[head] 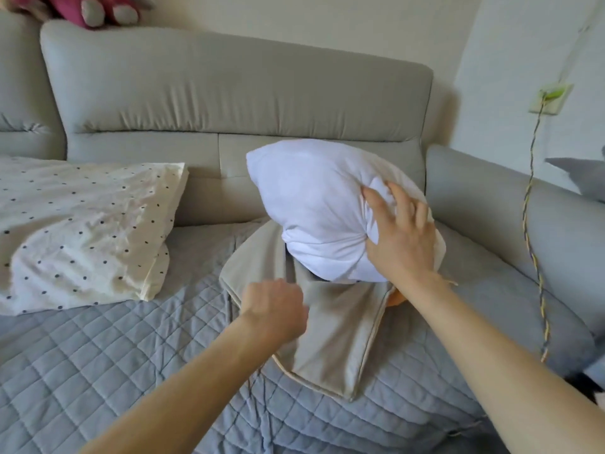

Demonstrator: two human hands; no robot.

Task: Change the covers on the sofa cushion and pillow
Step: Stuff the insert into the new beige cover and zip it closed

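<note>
A quilted mat [114,371] covers the grey sofa [229,93]. On it lies a beige cover [334,339], a white cushion insert [311,204] at its far end, a dotted pillow [82,231] to its left.

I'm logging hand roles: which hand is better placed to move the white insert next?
Right. The right hand grips the white insert at its bunched side, while the left hand is fisted on the beige cover below it.

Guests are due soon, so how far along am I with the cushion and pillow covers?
Nothing looks finished yet. In hand: the right hand grips the white insert, mostly outside the beige cover, whose opening the left hand holds. Left: the dotted pillow lies aside on the sofa, cover on.
</note>
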